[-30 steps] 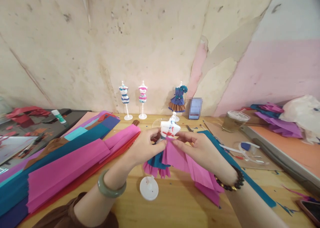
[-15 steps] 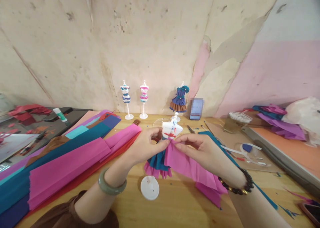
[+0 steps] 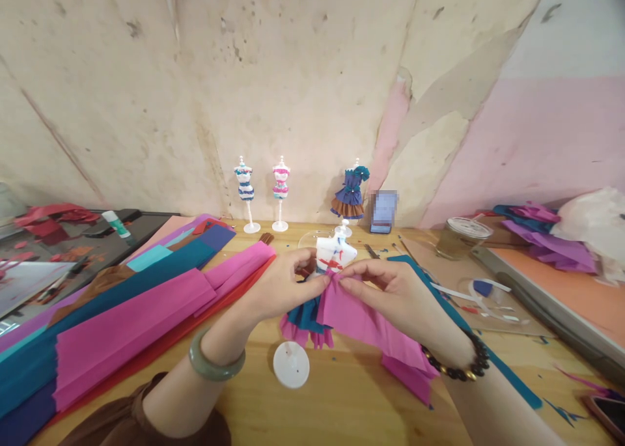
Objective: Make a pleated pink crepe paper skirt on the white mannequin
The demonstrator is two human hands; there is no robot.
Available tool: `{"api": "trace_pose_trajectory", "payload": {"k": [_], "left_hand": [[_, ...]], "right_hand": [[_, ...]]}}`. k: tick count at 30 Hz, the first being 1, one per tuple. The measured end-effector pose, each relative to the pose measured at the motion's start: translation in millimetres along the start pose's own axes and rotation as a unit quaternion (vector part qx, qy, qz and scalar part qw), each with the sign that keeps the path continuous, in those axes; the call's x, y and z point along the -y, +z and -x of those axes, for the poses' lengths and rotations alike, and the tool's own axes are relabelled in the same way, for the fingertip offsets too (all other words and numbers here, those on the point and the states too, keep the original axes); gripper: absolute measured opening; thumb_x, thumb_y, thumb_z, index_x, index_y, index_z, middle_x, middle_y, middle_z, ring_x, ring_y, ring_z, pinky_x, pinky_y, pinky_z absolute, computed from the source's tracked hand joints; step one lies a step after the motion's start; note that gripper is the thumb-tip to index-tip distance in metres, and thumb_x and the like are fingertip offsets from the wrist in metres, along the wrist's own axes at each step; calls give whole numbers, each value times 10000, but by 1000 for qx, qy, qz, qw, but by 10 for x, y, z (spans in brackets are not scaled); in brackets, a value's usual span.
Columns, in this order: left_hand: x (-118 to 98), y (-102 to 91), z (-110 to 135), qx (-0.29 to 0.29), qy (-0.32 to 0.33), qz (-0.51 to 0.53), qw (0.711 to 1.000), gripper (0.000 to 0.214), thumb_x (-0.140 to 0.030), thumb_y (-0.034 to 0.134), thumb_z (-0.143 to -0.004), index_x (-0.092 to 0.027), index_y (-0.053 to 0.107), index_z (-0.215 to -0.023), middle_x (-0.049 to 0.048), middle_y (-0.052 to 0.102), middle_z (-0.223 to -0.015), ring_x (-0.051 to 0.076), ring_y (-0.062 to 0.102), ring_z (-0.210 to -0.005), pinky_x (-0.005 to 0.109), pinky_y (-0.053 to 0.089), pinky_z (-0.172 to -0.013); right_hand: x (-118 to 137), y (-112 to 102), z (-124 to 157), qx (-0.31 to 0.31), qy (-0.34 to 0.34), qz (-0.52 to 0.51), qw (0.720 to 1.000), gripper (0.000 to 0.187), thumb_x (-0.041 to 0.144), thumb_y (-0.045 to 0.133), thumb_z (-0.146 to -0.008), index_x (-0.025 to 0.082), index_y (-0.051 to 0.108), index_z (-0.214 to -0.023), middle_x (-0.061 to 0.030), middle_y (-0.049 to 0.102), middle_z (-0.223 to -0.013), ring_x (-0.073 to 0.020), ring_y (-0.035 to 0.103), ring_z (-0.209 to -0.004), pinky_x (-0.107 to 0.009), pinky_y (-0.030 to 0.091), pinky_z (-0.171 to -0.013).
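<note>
Pink paper (image 3: 364, 319) against a white dress form (image 3: 336, 249)

Left hand (image 3: 280, 286) holds the form, thumb on the paper; right hand (image 3: 393, 290) pinches the paper.

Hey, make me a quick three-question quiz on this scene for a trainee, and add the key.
1. Multiple choice: What color is the strip that the right hand pinches at the waist of the held mannequin?
(a) brown (b) pink (c) orange

2. True or false: The left wrist wears a dark beaded bracelet.

3. Count: How many other mannequins stand upright near the wall?

Key:
1. b
2. False; it wears a smooth green bangle.
3. Three
</note>
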State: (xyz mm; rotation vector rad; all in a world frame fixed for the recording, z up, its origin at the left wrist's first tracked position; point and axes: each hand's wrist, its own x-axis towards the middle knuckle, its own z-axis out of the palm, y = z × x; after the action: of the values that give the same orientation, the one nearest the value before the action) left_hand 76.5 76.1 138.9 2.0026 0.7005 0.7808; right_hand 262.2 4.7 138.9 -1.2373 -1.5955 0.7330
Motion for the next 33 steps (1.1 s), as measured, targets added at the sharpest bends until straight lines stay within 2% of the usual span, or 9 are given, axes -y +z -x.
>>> {"api": "trace_pose_trajectory", "payload": {"k": [6, 11, 17, 27, 33], "left_hand": [[-3, 2, 4, 5, -4, -6, 1000, 152, -275, 580, -830, -147, 636, -891, 22, 643, -814, 148, 570, -748, 258, 438, -692], [-33, 7, 11, 2, -11, -3, 1000, 146, -288, 607, -814, -151, 630, -858, 28, 653, -814, 166, 601, -782, 267, 458, -713], [-34, 15, 8, -5, -13, -2, 1000, 157, -303, 634, -806, -149, 629, -832, 30, 653, -786, 180, 621, -791, 273, 475, -716], [1, 1, 16, 35, 21, 7, 999, 220, -310, 574, -888, -163, 654, -1030, 52, 699, -979, 197, 635, -914, 294, 478, -807], [3, 44, 2, -6, 1, 15, 1000, 324, -407, 638, -854, -133, 664, -1025, 77, 709, -960, 205, 641, -857, 297, 489, -741]], "right_hand": [[-9, 38, -7, -35, 31, 8, 999, 174, 367, 690, -773, 199, 734, -756, -39, 754, -781, -198, 694, -755, -302, 556, -687], [-24, 51, -7, -36, 55, 12, 998, 227, 417, 683, -754, 194, 703, -712, -37, 723, -727, -182, 639, -682, -288, 506, -614], [-21, 57, -8, -34, 61, 16, 997, 273, 444, 671, -761, 190, 660, -663, -14, 674, -674, -156, 597, -644, -270, 480, -607], [0, 51, -14, -42, 52, 41, 997, 260, 424, 647, -770, 192, 644, -651, -11, 665, -657, -155, 590, -633, -256, 478, -578], [18, 66, -3, -41, 42, 52, 997, 238, 388, 637, -772, 199, 616, -629, -4, 658, -636, -155, 601, -620, -253, 485, -569]]}}
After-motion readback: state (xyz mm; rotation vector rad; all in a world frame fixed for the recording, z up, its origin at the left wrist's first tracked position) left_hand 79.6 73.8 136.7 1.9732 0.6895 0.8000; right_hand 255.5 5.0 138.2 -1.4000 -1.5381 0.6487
